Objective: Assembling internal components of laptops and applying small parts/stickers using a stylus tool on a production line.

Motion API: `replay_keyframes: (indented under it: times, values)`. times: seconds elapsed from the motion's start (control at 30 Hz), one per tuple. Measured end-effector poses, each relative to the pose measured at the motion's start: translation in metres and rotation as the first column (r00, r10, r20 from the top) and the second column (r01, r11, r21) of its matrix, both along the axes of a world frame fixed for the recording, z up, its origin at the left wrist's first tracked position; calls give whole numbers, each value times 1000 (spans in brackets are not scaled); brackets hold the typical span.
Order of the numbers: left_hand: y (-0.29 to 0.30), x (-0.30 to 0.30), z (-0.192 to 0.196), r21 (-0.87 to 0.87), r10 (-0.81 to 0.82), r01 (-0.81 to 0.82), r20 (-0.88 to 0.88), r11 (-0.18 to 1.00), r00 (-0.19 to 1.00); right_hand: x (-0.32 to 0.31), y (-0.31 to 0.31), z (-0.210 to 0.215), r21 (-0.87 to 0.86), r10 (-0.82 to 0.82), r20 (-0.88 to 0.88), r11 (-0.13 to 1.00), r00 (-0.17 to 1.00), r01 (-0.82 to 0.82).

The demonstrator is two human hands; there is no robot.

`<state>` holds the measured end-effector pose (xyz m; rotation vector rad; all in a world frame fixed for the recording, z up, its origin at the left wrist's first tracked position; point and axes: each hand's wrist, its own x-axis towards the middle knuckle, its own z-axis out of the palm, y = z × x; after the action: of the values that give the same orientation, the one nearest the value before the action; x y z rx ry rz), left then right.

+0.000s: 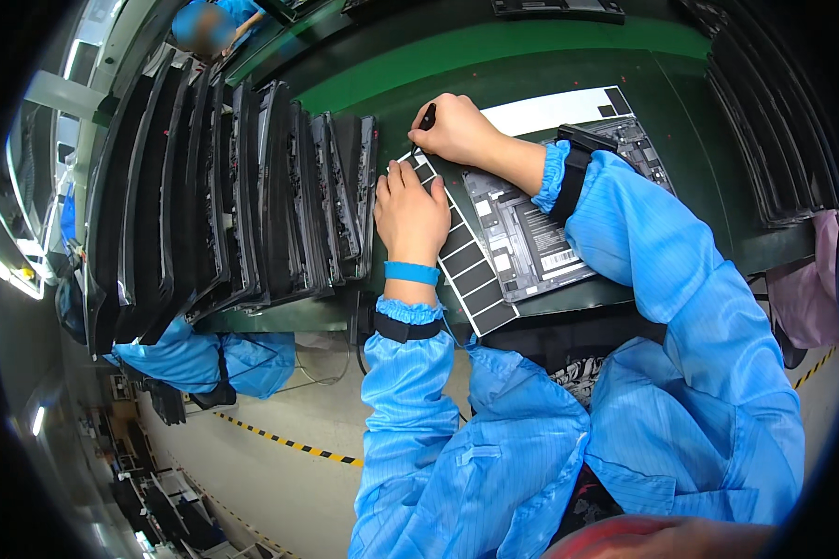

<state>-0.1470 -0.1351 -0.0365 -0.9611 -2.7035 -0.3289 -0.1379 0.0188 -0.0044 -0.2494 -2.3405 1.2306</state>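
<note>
My left hand (412, 216) lies flat, fingers stretched, on a white strip sheet (488, 323) that carries a row of black rectangular stickers. A blue band circles that wrist. My right hand (459, 129) is closed around a slim black pen-like tool (428, 117). Its lower end points down at the far end of the strip, just beyond my left fingertips; the exact tip is hard to make out. Beneath my right forearm, beside the strip, lies an opened laptop base (531, 233) with its battery and inner parts showing.
Upright black laptop parts (224, 200) stand in a long row at the left. Another stack of black panels (764, 130) stands at the right. A white sheet (559, 110) with black patches lies behind the laptop base. Another person (210, 28) is at the far left.
</note>
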Motion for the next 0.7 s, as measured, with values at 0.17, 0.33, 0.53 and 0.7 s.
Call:
replay_keyframes:
  times: [0.17,0.33,0.53,0.7]
  values:
    - [2,0,1,-22,-2,2,14,1000,1000,2,-3,-2,35,25,-90,999,996,-22]
    - [-1,3,7,-75,25,-20,60,997,998,12,-11,5,42,97,-170,995,981,-91]
    - [2,4,-1,0,7,-7,16,1000,1000,35,3,24,-339,134,-259,915,957,-220]
    - [1,8,16,183,-51,81,-162,980,985,122,55,65,-491,104,-276,839,955,-234]
